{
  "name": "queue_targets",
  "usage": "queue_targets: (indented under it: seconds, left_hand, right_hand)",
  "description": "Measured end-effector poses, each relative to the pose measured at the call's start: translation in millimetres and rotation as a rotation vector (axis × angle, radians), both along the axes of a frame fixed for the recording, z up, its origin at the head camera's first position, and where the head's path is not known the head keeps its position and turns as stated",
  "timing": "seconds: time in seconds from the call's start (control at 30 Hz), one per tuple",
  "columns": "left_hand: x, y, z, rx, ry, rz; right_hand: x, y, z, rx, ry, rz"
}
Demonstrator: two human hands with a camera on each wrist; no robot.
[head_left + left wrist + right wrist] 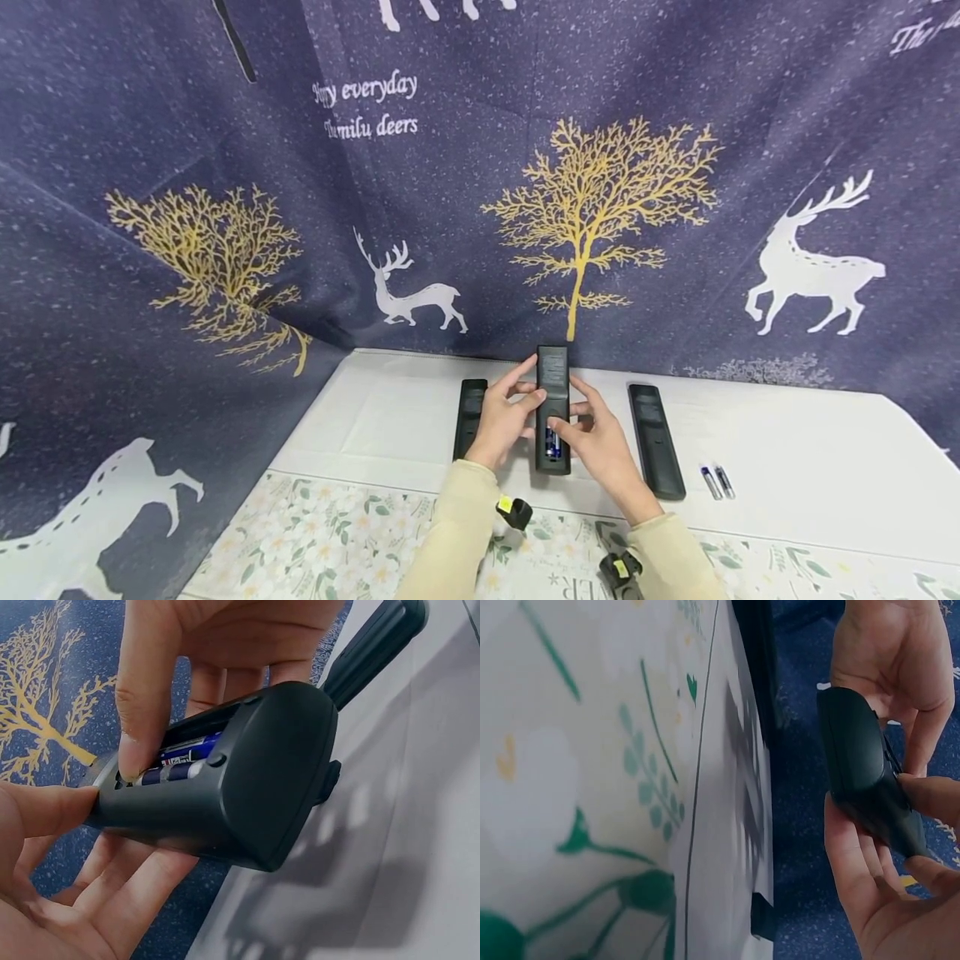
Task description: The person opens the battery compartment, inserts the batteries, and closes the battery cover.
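A black remote control [553,383] is held up with its back toward me, its battery compartment uncovered. Two blue-and-silver batteries [187,751] lie side by side in that compartment. My left hand [504,423] grips the remote's left side, thumb on the back and fingers around the edge. From the other side my right hand [606,450] holds it, its thumb [136,754] pressing at one end of a battery. The right wrist view shows the rounded end of the remote [855,742] between both hands; the compartment is hidden there.
A second black remote [471,408] lies on the white table [375,417], partly behind my left hand. Another remote [656,442] lies to the right, with two loose batteries [716,482] beside it. A floral cloth [322,533] covers the near edge; a patterned curtain [465,200] hangs behind.
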State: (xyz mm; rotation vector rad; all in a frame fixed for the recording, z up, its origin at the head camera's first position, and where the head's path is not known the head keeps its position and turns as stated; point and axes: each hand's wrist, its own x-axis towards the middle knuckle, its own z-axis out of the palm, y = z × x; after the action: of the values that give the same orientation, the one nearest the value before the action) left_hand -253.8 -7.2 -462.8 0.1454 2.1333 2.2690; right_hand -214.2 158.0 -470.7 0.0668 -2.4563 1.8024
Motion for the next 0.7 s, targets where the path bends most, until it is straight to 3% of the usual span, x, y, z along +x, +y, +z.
queue_targets:
  seconds: [0.3, 0.43, 0.7]
  left_hand:
    - [-2.2, -4.3, -6.0, -0.006, -0.001, 0.015]
    - [-3.9, -0.8, -7.1, 0.006, 0.004, 0.010]
    - [-3.2, 3.3, -5.8, 0.025, 0.002, 0.008]
  right_hand:
    - [-6.8, 10, 9.9, 0.069, 0.074, -0.047]
    - [-14.8, 21, 14.9, 0.165, 0.125, -0.096]
    - [-29.4, 37, 12.9, 0.308, 0.040, -0.101]
